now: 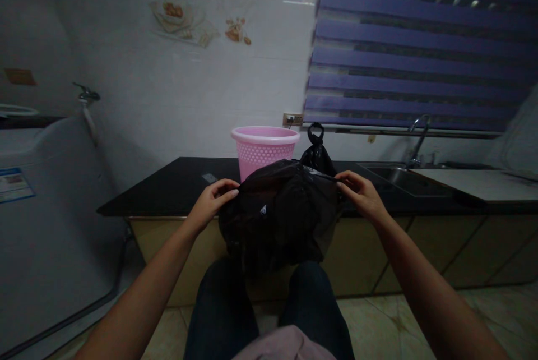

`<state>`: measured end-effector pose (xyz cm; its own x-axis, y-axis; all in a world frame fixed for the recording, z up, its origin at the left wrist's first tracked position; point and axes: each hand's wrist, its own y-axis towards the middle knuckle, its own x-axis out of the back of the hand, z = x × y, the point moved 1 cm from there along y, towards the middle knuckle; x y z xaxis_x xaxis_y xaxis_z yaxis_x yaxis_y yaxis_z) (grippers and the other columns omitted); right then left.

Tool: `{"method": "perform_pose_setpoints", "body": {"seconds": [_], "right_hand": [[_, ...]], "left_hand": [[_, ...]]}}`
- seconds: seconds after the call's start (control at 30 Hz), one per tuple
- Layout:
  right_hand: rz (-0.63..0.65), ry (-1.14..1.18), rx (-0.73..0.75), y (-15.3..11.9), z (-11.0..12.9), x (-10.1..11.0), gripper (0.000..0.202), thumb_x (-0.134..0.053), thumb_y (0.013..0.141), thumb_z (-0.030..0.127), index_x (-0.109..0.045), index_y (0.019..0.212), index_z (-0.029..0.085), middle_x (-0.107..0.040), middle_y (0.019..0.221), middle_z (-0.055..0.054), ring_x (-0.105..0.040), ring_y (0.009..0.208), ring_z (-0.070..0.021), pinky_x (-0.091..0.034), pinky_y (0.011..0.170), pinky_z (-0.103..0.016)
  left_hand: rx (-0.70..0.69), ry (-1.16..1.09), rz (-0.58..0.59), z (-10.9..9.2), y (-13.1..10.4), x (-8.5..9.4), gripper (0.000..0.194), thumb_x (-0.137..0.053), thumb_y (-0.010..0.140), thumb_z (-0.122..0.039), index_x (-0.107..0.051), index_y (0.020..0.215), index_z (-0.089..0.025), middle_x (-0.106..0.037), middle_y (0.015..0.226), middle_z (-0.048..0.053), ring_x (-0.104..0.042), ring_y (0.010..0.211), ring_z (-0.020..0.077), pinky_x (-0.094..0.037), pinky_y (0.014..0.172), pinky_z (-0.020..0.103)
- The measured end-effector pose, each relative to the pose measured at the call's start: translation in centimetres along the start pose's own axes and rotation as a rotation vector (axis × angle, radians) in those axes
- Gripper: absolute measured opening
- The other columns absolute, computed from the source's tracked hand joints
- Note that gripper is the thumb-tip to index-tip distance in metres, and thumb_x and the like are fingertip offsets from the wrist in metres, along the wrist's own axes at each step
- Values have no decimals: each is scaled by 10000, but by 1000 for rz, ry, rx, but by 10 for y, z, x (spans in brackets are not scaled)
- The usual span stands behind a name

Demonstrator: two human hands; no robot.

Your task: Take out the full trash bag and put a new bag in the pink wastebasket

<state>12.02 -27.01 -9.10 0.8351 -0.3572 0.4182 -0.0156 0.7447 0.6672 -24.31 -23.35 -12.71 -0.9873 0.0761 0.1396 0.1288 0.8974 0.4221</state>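
A black plastic garbage bag (286,214) hangs spread between my two hands, in front of the counter edge and above my knees. My left hand (216,197) pinches its upper left edge between thumb and fingers. At the upper right corner, my right hand (361,192) grips the rim in the same way. Behind the bag a pink plastic wastebasket (265,150) with a perforated band stands upright on the counter; the bag hides its lower part. A second black bag (317,155), knotted at the top, sits to the right of the wastebasket.
The black countertop (168,186) runs along the tiled wall above beige cabinets (437,248). To the right are a sink (403,178) and a faucet (419,138). A washing machine (54,225) stands at the left, near a wall tap (86,92).
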Motion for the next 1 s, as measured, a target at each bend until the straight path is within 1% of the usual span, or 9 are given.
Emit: {"method": "perform_pose_setpoints", "body": {"seconds": [0.07, 0.2, 0.37, 0.57, 0.73, 0.8, 0.93, 1.0], "right_hand": [[3, -7, 0, -1, 1, 0, 301, -632, 737, 476, -603, 789, 181, -637, 822, -55, -603, 827, -191, -489, 736, -296], [3, -5, -2, -1, 1, 0, 375, -637, 733, 555, -604, 774, 184, -633, 801, -53, -605, 812, -189, -489, 722, -291], [-12, -7, 2, -1, 1, -1, 416, -668, 698, 592, -593, 754, 186, -631, 802, -53, -601, 817, -189, -490, 726, -295], [-11, -21, 36, -1, 3, -1, 406, -679, 700, 577, -589, 744, 183, -613, 802, -53, -586, 790, -173, -482, 753, -302], [-6, 14, 28, 0, 3, -2, 404, -689, 693, 574, -582, 745, 187, -621, 791, -44, -594, 771, -167, -495, 760, -303], [7, 29, 14, 0, 3, -2, 395, -694, 694, 560, -598, 774, 185, -636, 803, -47, -605, 779, -172, -501, 767, -310], [52, 42, -4, -1, 2, -2, 368, -671, 734, 510, -660, 913, 187, -672, 905, -68, -627, 862, -196, -500, 823, -338], [62, 9, 5, -1, 2, -1, 330, -645, 760, 485, -677, 901, 188, -673, 905, -71, -626, 885, -204, -493, 833, -342]], "left_hand": [[10, 5, -3, 0, 0, -1, 303, -736, 631, -431, -688, 812, -192, -669, 807, 30, -603, 812, 213, -461, 732, 309], [16, -9, -16, -1, 0, -2, 265, -731, 628, -404, -650, 765, -192, -624, 748, 4, -572, 718, 174, -439, 655, 277], [4, 4, -22, -4, -1, -4, 227, -711, 623, -368, -604, 724, -195, -582, 707, -13, -540, 674, 153, -412, 622, 264], [-7, -18, -20, -7, -1, -5, 216, -719, 598, -323, -586, 713, -199, -580, 706, -18, -540, 682, 150, -416, 641, 266], [-17, 14, -13, -7, -1, -5, 252, -725, 602, -374, -584, 723, -204, -593, 722, -5, -553, 706, 172, -430, 648, 279], [-26, 24, -13, -7, -1, -5, 262, -722, 604, -391, -582, 723, -204, -599, 736, 0, -558, 722, 178, -435, 662, 285], [-40, 23, -13, -6, -1, -5, 253, -724, 604, -380, -584, 724, -207, -603, 742, -2, -562, 732, 181, -443, 689, 297], [-38, 8, -7, -5, -1, -5, 257, -729, 603, -375, -583, 729, -206, -603, 744, -4, -567, 737, 181, -446, 698, 299]]}}
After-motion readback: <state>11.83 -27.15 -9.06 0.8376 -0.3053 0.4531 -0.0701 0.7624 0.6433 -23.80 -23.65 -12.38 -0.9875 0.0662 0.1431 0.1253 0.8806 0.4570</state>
